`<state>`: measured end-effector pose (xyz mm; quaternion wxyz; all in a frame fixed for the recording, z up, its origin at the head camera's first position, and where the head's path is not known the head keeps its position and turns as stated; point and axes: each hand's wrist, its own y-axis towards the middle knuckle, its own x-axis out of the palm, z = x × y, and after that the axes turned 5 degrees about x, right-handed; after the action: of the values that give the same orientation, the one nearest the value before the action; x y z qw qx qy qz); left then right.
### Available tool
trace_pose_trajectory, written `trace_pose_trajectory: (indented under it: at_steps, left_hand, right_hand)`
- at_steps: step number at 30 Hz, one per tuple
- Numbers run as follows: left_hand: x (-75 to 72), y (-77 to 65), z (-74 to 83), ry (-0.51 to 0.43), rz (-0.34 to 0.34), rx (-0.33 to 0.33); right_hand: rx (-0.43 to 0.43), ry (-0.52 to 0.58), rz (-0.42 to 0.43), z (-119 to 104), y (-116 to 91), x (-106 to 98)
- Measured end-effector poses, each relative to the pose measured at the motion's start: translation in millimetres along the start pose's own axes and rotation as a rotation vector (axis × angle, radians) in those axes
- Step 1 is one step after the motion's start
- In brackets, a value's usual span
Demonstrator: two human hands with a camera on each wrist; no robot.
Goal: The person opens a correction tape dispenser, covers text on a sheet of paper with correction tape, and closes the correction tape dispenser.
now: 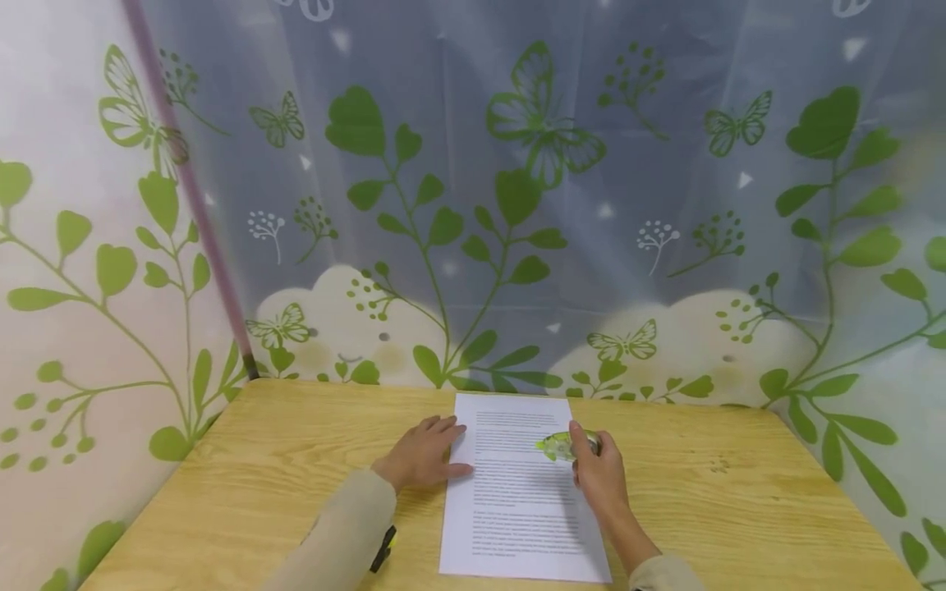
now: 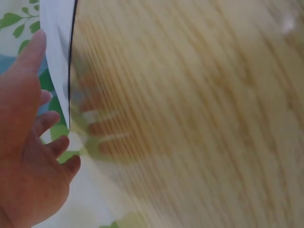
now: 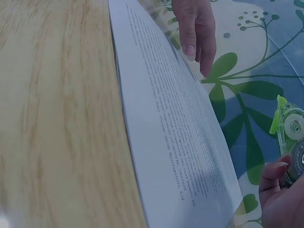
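A printed sheet of paper (image 1: 525, 492) lies on the wooden table, its lines of text running across it. My right hand (image 1: 600, 476) grips a green, see-through correction tape dispenser (image 1: 559, 446) above the upper right part of the sheet. In the right wrist view, round reels show inside the dispenser (image 3: 295, 126), and its green tip points up. My left hand (image 1: 429, 454) is at the sheet's left edge with fingers spread; the left wrist view shows this hand (image 2: 33, 137) with nothing in its grasp.
A black object with a yellow-green part (image 1: 383, 548) lies beside the left forearm, partly hidden by the sleeve. Behind the wooden table (image 1: 709, 492) hangs a curtain (image 1: 458, 205) printed with leaves and butterflies.
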<state>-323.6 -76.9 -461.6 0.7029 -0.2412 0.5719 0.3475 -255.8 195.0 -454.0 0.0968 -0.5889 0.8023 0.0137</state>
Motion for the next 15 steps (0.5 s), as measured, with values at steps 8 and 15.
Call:
trace_pose_trajectory:
  at_steps: [8,15]
  left_hand:
    - [1.2,-2.7,1.5,-0.027,-0.026,0.009]
    - [10.3,-5.0,0.4,0.037,-0.053,0.029]
  right_hand:
    - [-0.001,0.013,-0.003,1,-1,-3]
    - [-0.004,0.027,0.005,3,-1,-4]
